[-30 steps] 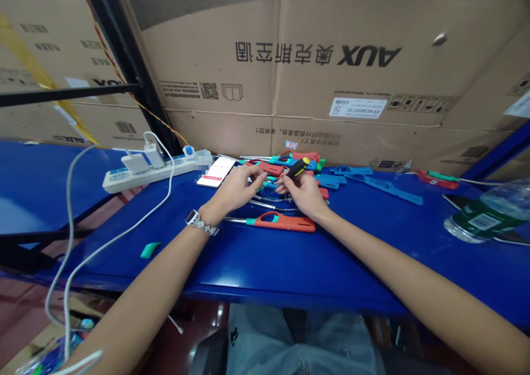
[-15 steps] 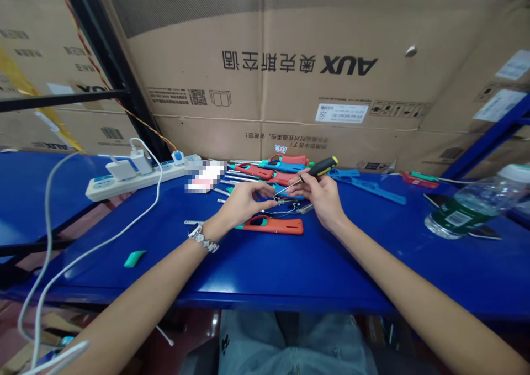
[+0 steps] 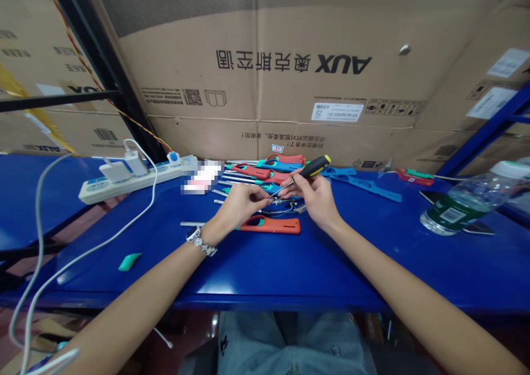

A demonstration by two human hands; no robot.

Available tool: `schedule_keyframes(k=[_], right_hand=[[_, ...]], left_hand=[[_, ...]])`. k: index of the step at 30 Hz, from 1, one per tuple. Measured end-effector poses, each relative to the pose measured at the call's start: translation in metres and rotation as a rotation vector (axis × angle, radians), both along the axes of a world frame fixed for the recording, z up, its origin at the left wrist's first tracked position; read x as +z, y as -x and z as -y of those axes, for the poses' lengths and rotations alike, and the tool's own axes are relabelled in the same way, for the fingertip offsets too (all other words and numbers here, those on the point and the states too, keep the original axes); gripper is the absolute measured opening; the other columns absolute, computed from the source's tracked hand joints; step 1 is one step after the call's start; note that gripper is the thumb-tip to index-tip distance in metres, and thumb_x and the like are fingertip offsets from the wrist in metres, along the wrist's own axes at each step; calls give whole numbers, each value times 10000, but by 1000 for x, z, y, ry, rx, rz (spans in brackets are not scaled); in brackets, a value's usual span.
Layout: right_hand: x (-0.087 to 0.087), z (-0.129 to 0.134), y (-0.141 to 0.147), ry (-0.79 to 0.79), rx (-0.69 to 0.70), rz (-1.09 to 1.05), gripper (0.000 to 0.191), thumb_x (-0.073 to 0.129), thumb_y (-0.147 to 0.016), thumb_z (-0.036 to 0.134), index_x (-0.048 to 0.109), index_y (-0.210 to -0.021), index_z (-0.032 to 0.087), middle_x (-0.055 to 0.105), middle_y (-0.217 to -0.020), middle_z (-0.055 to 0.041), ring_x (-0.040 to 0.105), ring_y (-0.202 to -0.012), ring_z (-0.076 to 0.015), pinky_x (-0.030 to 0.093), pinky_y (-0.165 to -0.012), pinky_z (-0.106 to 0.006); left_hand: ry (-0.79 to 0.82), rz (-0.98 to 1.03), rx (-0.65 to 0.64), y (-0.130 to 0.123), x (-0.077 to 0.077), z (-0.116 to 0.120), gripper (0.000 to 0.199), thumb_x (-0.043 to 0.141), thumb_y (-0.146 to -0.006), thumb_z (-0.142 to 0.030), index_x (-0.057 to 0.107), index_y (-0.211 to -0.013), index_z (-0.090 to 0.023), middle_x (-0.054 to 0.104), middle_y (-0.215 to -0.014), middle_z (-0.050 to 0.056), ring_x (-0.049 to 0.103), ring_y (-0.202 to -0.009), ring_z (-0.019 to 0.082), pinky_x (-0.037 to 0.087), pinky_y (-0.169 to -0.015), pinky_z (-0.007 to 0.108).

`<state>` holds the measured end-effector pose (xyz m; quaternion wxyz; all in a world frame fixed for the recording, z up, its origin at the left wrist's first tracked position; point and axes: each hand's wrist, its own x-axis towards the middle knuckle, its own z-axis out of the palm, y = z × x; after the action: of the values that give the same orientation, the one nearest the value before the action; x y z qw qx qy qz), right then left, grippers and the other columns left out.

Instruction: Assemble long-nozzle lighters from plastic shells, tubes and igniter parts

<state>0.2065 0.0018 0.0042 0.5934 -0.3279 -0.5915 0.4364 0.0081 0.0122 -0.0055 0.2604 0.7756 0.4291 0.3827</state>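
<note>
Large AUX-printed cardboard carton stood beyond both hands. Blue tabletop extended beneath them. White power strip, plugs inserted, lay well to the left of the left hand. Clear plastic bottle with green label was well to the right of the right hand, tilted.

Red and blue long-reach lighters lay in a cluster just beyond the hands. Orange long-reach lighter lay just on the near side of the hands, metal tube pointing left. Blue plastic shells lay beyond and right of the right hand.

Right hand: fingers closed around yellow-and-black screwdriver, shaft slanting down toward the left fingertips. Left hand: thumb and fingers pinched at small metallic part, located between the hands at the screwdriver's end; finer detail too small to read. Green plastic piece lay left of the left hand, on its near side.
</note>
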Motion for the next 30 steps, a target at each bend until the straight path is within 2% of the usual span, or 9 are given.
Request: schedule_keyframes(k=[7, 11, 13, 17, 20, 23, 30], right_hand=[[2, 8, 5, -93, -46, 104, 418, 722, -853, 622, 588, -926, 233, 742, -808, -59, 737, -659, -220, 653, -694, -415], [7, 14, -1, -123, -63, 133, 400, 746, -841, 608, 578, -876, 247, 712, -742, -34, 715, -610, -205, 640, -636, -385], [10, 15, -8, -133, -87, 138, 379, 751, -850, 580, 570, -881, 248, 690, -698, -7, 691, -555, -188, 611, -561, -351], [10, 12, -24, -118, -152, 123, 380, 754, -851, 570, 556, -885, 248, 648, -636, 30, 599, -421, -150, 515, -416, -304], [6, 11, -27, -101, -135, 120, 407, 782, -818, 583, 556, -882, 250, 634, -615, 36, 574, -393, -151, 488, -382, -307], [3, 12, -22, -97, -106, 129, 414, 802, -800, 576, 550, -865, 253, 636, -613, 34, 580, -398, -159, 499, -389, -318], [-5, 14, -10, -126, -45, 205, 351, 742, -871, 562, 589, -947, 255, 671, -698, 10, 636, -485, -171, 563, -475, -347]], left_hand=[[-153, -72, 30, -4, -3, 3, 106, 692, -825, -245, 753, -759, -189, 767, -738, 41, 665, -641, 164, 490, -608, 298], [-178, -71, 1, -14, -3, 10, 92, 686, -855, -204, 754, -795, -196, 772, -796, 42, 693, -720, 189, 532, -694, 329], [-187, -87, -32, -20, -3, 15, 77, 725, -875, -259, 763, -896, -195, 776, -893, 55, 709, -820, 217, 553, -771, 364], [-274, -230, -150, -27, -7, 25, 432, 822, -832, -482, 731, -1145, -199, 703, -1161, 107, 659, -1083, 296, 537, -951, 466], [-253, -349, -230, -28, -9, 28, 363, 768, -890, -482, 746, -1098, -185, 680, -1123, 110, 641, -1049, 292, 539, -933, 461], [-211, -412, -243, -22, -8, 25, 269, 719, -940, -424, 761, -1040, -178, 682, -1050, 104, 635, -995, 278, 537, -876, 429], [-108, -439, -254, -1, 2, 11, 212, 774, -888, -398, 775, -988, -211, 687, -1014, 78, 625, -1014, 278, 507, -891, 415]])
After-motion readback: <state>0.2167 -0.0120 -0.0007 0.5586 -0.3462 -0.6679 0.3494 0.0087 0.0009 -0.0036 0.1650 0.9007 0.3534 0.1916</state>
